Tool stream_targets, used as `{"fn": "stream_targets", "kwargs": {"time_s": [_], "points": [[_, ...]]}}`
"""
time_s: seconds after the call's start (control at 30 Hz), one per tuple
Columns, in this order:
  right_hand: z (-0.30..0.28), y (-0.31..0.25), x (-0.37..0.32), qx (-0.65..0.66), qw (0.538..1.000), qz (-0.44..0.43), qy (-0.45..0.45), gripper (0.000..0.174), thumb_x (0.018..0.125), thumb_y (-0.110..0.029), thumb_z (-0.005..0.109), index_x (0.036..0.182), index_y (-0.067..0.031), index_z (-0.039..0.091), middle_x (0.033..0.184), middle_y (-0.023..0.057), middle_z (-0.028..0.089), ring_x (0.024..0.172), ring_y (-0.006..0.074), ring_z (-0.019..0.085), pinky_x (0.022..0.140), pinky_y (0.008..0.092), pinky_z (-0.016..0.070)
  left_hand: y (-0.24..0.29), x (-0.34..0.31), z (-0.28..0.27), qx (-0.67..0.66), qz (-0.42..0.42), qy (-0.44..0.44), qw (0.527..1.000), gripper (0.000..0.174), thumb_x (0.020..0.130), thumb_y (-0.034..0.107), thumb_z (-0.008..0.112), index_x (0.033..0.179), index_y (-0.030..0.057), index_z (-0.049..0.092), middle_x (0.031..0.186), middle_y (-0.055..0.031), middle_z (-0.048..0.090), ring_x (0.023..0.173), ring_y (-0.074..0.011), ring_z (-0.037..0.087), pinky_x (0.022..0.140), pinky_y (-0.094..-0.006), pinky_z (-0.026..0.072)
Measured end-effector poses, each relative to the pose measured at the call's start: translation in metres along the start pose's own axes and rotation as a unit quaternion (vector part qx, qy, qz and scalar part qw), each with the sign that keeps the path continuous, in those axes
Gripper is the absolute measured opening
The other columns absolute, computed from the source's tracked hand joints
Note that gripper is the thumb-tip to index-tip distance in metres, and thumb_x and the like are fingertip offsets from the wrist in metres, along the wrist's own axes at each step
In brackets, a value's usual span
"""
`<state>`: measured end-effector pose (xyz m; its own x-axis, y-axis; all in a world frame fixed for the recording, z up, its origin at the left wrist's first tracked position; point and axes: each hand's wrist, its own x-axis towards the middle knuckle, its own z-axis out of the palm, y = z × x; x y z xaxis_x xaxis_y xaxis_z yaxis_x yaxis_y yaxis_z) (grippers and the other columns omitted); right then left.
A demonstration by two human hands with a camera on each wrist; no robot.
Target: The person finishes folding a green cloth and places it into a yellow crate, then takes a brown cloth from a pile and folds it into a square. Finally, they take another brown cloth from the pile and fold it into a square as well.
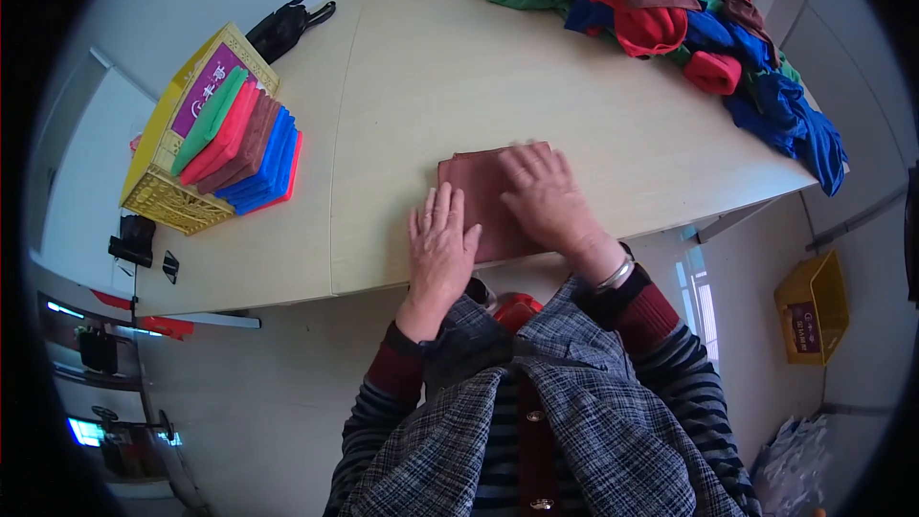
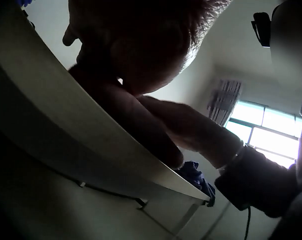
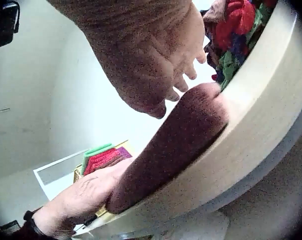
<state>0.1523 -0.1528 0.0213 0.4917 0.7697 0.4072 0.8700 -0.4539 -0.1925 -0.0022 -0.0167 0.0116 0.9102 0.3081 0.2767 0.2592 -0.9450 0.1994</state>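
A brown folded cloth point(image 1: 486, 193), squared into a neat rectangle, lies at the table's near edge in the head view. My left hand point(image 1: 440, 254) rests on its left side with fingers straight. Over its right part is my right hand point(image 1: 550, 196), fingers extended and spread a little. The right wrist view shows the cloth point(image 3: 173, 145) as a thick, soft fold, with the right hand point(image 3: 146, 60) just above it and the left hand point(image 3: 88, 195) against its far end. In the left wrist view, the hand point(image 2: 141, 45) is dark against the light.
A yellow basket point(image 1: 177, 206) at left has folded green, red, brown and blue cloths point(image 1: 254, 148) stacked against it. Loose cloths point(image 1: 661, 14) heap up at the far right. A black bag point(image 1: 280, 29) lies behind the basket. Another yellow basket point(image 1: 831, 302) stands at lower right.
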Motion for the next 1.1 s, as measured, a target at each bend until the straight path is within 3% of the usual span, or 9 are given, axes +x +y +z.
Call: {"fn": "stream_targets", "kwargs": {"time_s": [0.17, 0.3, 0.43, 0.57, 0.67, 0.83, 0.93, 1.1], "points": [[0.022, -0.013, -0.001, 0.040, 0.994, -0.098, -0.040, 0.057, 0.096, -0.039, 0.056, 0.143, -0.0082, 0.051, 0.151, 0.0104, 0.047, 0.142, 0.0322, 0.040, 0.118, 0.0495, 0.0288, 0.014, -0.009, 0.003, -0.016, 0.028, -0.002, 0.999, 0.064, 0.100, 0.034, 0.054, 0.152, 0.0017, 0.036, 0.158, -0.0173, 0.035, 0.148, -0.0339, 0.030, 0.121, -0.0526, 0.0224], [0.022, 0.005, -0.002, 0.049, 0.995, -0.084, -0.024, 0.057, 0.096, -0.038, 0.055, 0.144, -0.0079, 0.050, 0.152, 0.0107, 0.047, 0.143, 0.0322, 0.038, 0.118, 0.0494, 0.0281, 0.011, -0.013, 0.005, -0.034, 0.038, -0.002, 0.999, 0.066, 0.099, 0.034, 0.055, 0.152, 0.0017, 0.035, 0.159, -0.0170, 0.034, 0.148, -0.0339, 0.029, 0.121, -0.0528, 0.0222], [0.012, 0.023, 0.010, 0.046, 0.998, -0.017, -0.038, 0.056, 0.097, -0.036, 0.054, 0.147, -0.0096, 0.048, 0.153, 0.0120, 0.045, 0.145, 0.0350, 0.035, 0.121, 0.0491, 0.0239, 0.009, -0.013, 0.004, -0.035, 0.045, 0.006, 0.998, 0.066, 0.099, 0.035, 0.056, 0.153, 0.0018, 0.035, 0.159, -0.0169, 0.033, 0.148, -0.0341, 0.029, 0.121, -0.0531, 0.0221], [-0.004, 0.021, 0.014, -0.095, 0.991, 0.053, -0.072, 0.056, 0.098, -0.037, 0.053, 0.147, -0.0105, 0.048, 0.154, 0.0114, 0.045, 0.146, 0.0346, 0.034, 0.121, 0.0501, 0.0238, 0.008, -0.016, 0.008, -0.033, 0.046, 0.009, 0.998, 0.067, 0.099, 0.036, 0.056, 0.153, 0.0019, 0.035, 0.159, -0.0169, 0.033, 0.148, -0.0341, 0.029, 0.121, -0.0532, 0.0220], [-0.002, -0.005, 0.009, -0.005, 0.997, -0.049, -0.056, 0.056, 0.099, -0.038, 0.052, 0.148, -0.0110, 0.047, 0.154, 0.0118, 0.045, 0.146, 0.0340, 0.034, 0.120, 0.0519, 0.0242, 0.009, -0.015, 0.006, -0.029, 0.045, 0.003, 0.999, 0.067, 0.099, 0.036, 0.055, 0.153, 0.0019, 0.034, 0.159, -0.0169, 0.033, 0.148, -0.0341, 0.029, 0.121, -0.0532, 0.0219], [0.018, 0.000, 0.000, 0.055, 0.993, -0.086, -0.066, 0.056, 0.098, -0.035, 0.054, 0.147, -0.0095, 0.047, 0.153, 0.0131, 0.045, 0.145, 0.0338, 0.036, 0.120, 0.0529, 0.0252, 0.009, -0.013, 0.001, -0.021, 0.045, -0.007, 0.999, 0.065, 0.100, 0.036, 0.054, 0.152, 0.0016, 0.035, 0.159, -0.0172, 0.033, 0.148, -0.0341, 0.030, 0.121, -0.0536, 0.0217], [0.014, 0.026, 0.007, -0.008, 0.998, 0.030, -0.059, 0.058, 0.098, -0.033, 0.055, 0.149, -0.0074, 0.044, 0.153, 0.0149, 0.044, 0.145, 0.0339, 0.036, 0.119, 0.0527, 0.0265, 0.006, -0.016, -0.003, -0.017, 0.049, -0.007, 0.999, 0.064, 0.100, 0.036, 0.054, 0.152, 0.0016, 0.036, 0.158, -0.0176, 0.034, 0.147, -0.0340, 0.031, 0.121, -0.0532, 0.0219], [0.003, 0.033, -0.006, -0.001, 0.991, 0.136, -0.010, 0.059, 0.099, -0.033, 0.053, 0.150, -0.0055, 0.041, 0.155, 0.0161, 0.041, 0.146, 0.0345, 0.034, 0.118, 0.0531, 0.0268, 0.014, 0.007, -0.007, -0.037, 0.064, 0.003, 0.997, 0.064, 0.101, 0.038, 0.052, 0.152, 0.0019, 0.037, 0.157, -0.0177, 0.037, 0.147, -0.0335, 0.033, 0.121, -0.0505, 0.0224]]}}
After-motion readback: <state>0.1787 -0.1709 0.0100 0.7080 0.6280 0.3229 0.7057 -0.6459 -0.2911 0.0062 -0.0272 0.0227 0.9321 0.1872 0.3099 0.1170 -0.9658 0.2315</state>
